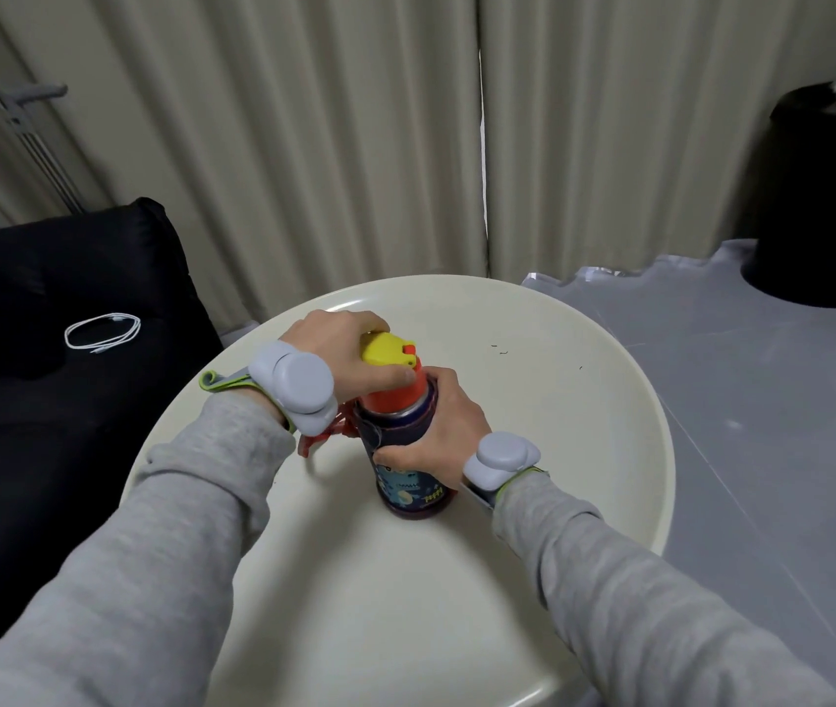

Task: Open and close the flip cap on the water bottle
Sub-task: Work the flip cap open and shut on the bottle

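Observation:
A water bottle [408, 489] in a dark patterned sleeve stands upright on the round cream table [559, 400]. It has an orange collar and a yellow flip cap [386, 348] that lies down flat on top. My left hand [349, 352] wraps the cap from the left, thumb on its front edge near the orange catch. Around the bottle's body, from the right side, my right hand [444, 433] grips the sleeve. A red strap hangs off the bottle's left side, partly hidden by my left wrist.
A black sofa [48, 375] sits at the left with a coiled white cable [102, 331] on it. Beige curtains hang behind the table. A black bin [824, 196] stands on the grey floor at the far right.

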### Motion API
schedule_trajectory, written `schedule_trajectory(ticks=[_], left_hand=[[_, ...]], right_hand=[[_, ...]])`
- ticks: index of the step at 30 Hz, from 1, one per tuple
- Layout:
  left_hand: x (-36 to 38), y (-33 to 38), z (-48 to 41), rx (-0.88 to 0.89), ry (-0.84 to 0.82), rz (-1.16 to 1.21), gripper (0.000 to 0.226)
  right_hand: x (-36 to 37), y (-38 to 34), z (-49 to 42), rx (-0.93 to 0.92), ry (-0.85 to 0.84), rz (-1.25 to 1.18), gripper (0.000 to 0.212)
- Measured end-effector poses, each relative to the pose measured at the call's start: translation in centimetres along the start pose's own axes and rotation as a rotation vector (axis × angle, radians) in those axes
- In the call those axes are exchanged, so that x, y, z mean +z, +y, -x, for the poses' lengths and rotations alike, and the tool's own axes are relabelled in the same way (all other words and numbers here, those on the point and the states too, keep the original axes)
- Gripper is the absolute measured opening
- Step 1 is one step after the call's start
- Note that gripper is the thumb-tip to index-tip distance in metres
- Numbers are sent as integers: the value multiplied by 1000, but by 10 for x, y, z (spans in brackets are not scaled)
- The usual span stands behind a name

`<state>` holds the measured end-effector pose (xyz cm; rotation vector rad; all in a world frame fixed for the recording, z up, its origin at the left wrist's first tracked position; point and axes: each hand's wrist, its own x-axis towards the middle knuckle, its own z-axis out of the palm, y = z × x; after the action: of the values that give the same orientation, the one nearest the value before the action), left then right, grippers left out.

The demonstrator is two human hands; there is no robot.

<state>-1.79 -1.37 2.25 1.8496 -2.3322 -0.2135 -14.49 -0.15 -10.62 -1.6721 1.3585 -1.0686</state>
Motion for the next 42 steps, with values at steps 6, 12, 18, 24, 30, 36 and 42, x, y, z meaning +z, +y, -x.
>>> schedule_trajectory(ticks=[6, 12, 18, 24, 30, 36, 42], left_hand=[[2, 4, -1, -39, 37, 9, 48], [4, 9, -1, -68, 66, -35, 48], [8, 14, -2, -40, 86, -156, 56], [0, -2, 2, 107, -59, -17, 63], [3, -6, 4, 146, -125, 134, 65], [7, 5, 2, -73, 138, -50, 60], [3, 19, -3, -94, 33, -67, 45]], right_hand=[[0, 1, -1, 4, -6, 2, 82], [-1, -1, 1, 10, -14, -18, 80], [0, -1, 0, 21, -5, -22, 82], [0, 1, 0, 13, -5, 5, 80], [1, 1, -1, 20, -1, 1, 78], [1, 0, -1, 18, -5, -2, 78], [1, 1, 0, 16, -12, -6, 79]])
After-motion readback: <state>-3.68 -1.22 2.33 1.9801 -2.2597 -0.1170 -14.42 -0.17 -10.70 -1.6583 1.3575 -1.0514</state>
